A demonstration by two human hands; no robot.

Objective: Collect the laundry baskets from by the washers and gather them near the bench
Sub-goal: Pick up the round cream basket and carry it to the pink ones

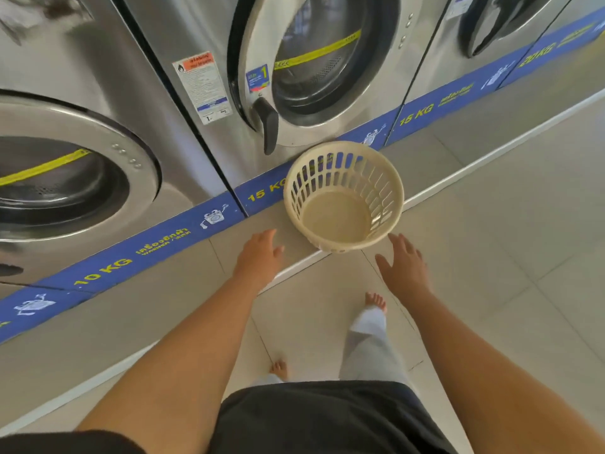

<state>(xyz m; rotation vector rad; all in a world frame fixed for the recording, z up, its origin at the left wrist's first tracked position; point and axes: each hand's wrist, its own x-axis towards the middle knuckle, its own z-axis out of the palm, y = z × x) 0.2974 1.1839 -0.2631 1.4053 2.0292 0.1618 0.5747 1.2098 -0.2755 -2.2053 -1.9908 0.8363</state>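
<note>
A round cream plastic laundry basket (343,194) with slotted walls stands empty on the raised tiled step in front of the middle washer (314,60). My left hand (260,257) reaches toward it from the lower left, fingers apart, a short gap from its rim. At the basket's lower right, my right hand (404,267) is spread open, its fingertips close to the basket's wall but not touching. Neither hand holds anything.
A row of steel front-loading washers lines the step, with a blue band (131,257) marked 10 KG and 15 KG along their base. The step's white edge (294,268) runs diagonally under my hands. Beige floor tiles (507,257) spread to the right; my bare feet stand below.
</note>
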